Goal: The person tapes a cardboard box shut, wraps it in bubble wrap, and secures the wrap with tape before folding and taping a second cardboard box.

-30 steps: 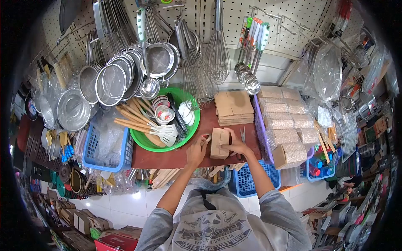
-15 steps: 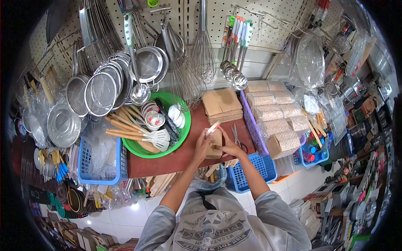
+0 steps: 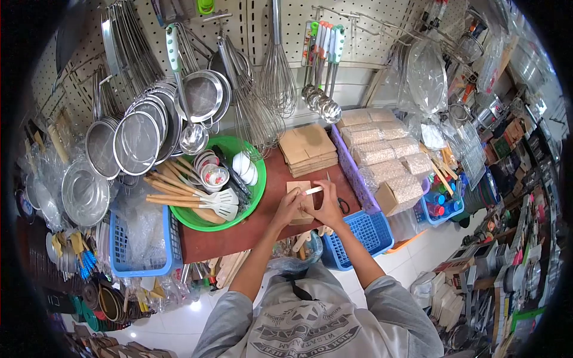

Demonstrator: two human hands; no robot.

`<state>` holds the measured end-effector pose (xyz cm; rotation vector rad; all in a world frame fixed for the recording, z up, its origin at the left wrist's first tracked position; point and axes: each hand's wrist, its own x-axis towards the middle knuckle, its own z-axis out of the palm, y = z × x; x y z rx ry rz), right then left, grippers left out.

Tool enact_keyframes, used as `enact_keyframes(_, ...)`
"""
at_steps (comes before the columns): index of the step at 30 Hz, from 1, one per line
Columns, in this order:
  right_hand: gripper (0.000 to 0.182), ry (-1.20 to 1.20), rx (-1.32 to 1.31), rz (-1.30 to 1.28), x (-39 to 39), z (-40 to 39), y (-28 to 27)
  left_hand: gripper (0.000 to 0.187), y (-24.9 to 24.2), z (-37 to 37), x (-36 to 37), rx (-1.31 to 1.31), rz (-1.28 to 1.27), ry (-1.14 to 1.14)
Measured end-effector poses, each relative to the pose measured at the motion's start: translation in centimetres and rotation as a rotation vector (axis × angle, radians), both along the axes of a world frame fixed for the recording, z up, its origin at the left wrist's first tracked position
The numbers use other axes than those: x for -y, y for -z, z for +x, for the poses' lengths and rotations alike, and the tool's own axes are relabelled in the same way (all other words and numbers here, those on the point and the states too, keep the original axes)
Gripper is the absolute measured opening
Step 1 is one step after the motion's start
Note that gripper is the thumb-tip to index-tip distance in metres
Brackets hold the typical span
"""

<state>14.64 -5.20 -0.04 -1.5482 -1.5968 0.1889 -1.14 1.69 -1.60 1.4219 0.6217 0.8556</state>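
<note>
Clearly the boldest writing is on the grey T-shirt, upside down in this view: a large word that seems to read "PUNCAK", near smaller "WISATA ALAM" (the finest lines are too small to make out). Beyond it, a small brown cardboard box rests on the red-brown surface, between the hands and partly hidden by them. The right hand has its grip closed on a white tape roll, seen edge-on above the box. The left hand bends its fingers near the roll's other end; whether its grip pinches roll or box, I cannot tell. Black-handled scissors lie just beyond the right hand, which hides part of them. Flattened cardboard is stacked behind, between a green basin of utensils and a purple basket of bubble-wrapped boxes. Wire whisks hang across the basin's back edge.
</note>
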Motion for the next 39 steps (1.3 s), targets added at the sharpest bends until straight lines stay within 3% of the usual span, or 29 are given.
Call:
enact_keyframes(2, 0.067, -0.051, 0.129, 0.112, -0.1, 0.4, -0.8, 0.026, 0.0, -0.1, -0.2, 0.018, 0.0, 0.001)
enact_keyframes(5, 0.04, -0.19, -0.118, 0.022, 0.3, 1.2, -2.3, 0.022, -0.1, -0.5, -0.2, 0.009, 0.036, 0.042)
enact_keyframes(8, 0.029, -0.193, -0.189, -0.348, 0.1, 1.8, -3.1, 0.02, 1.2, -0.4, -0.6, -0.038, 0.043, 0.063)
enact_keyframes(9, 0.029, -0.229, -0.101, -0.225, -0.3, 1.6, -3.3, 0.02, 1.0, -0.4, -0.5, -0.023, 0.044, 0.06)
enact_keyframes(14, 0.036, -0.429, -0.129, -0.48, -1.5, 2.1, -3.9, 0.014, 0.9, -0.1, -0.4, -0.005, 0.138, 0.035)
enact_keyframes(17, 0.036, -0.421, -0.218, -0.611, -1.8, 2.2, -4.3, 0.03, -0.6, 0.2, 0.6, -0.047, 0.075, -0.127)
enact_keyframes(20, 0.035, -0.428, -0.46, -0.652, -1.9, 2.3, -3.6, 0.052, 0.2, 0.1, -0.4, -0.062, 0.013, -0.012)
enact_keyframes(23, 0.035, -0.488, -0.616, -0.631, -2.0, 2.3, -3.1, 0.06, 1.3, 0.7, -0.8, 0.013, -0.05, 0.019)
enact_keyframes(26, 0.034, -0.518, -0.666, -0.638, -1.7, 1.8, -3.4, 0.059, -0.7, 0.3, -0.3, -0.045, -0.151, 0.046)
enact_keyframes(32, 0.031, -0.495, -0.605, -0.633, -2.2, 2.2, -1.2, 0.055, -0.7, 0.3, -0.1, -0.155, -0.103, 0.008)
enact_keyframes(35, 0.031, -0.476, -0.671, -0.585, -1.9, 1.7, -0.7, 0.055, 0.0, 0.7, 0.0, -0.083, -0.041, -0.031)
enact_keyframes(39, 0.032, -0.467, -0.661, -0.459, -0.3, 0.5, -2.9, 0.054, 1.1, 0.4, -0.8, 0.008, -0.179, 0.056)
